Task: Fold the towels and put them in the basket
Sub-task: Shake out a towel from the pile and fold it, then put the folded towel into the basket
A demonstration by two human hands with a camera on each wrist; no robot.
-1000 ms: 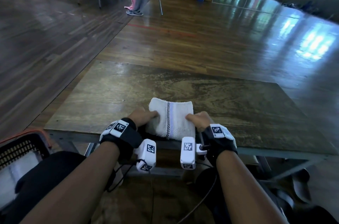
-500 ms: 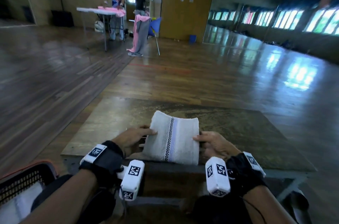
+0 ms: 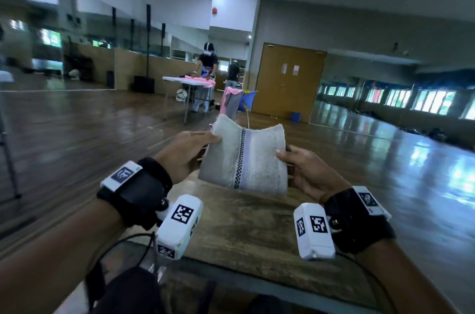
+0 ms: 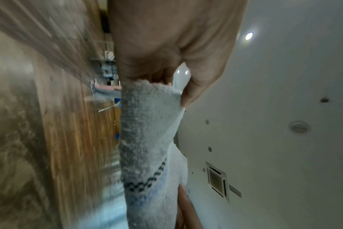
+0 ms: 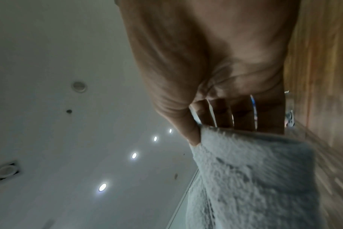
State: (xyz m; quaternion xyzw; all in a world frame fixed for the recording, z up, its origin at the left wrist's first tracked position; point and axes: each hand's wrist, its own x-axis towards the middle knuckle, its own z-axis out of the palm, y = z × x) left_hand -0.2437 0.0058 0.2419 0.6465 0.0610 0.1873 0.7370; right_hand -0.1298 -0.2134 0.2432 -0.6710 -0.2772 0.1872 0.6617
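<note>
Folded white terry towel with a checked and lilac stripe (image 3: pixel 244 156) lifted clear of the worn wooden worktop (image 3: pixel 246 226), between the hands, left hand (image 3: pixel 185 154) and right hand (image 3: pixel 305 174) each pinching an edge; advisable to keep both pinches firm so the layers stay stacked.

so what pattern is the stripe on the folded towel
A dark checkered line beside a pale lilac band on the white towel; clearest in the head view.

Head view forward over table (image 3: pixel 246 231), wrist views close, sideways, sharing towel (image 3: pixel 244 159)
</note>
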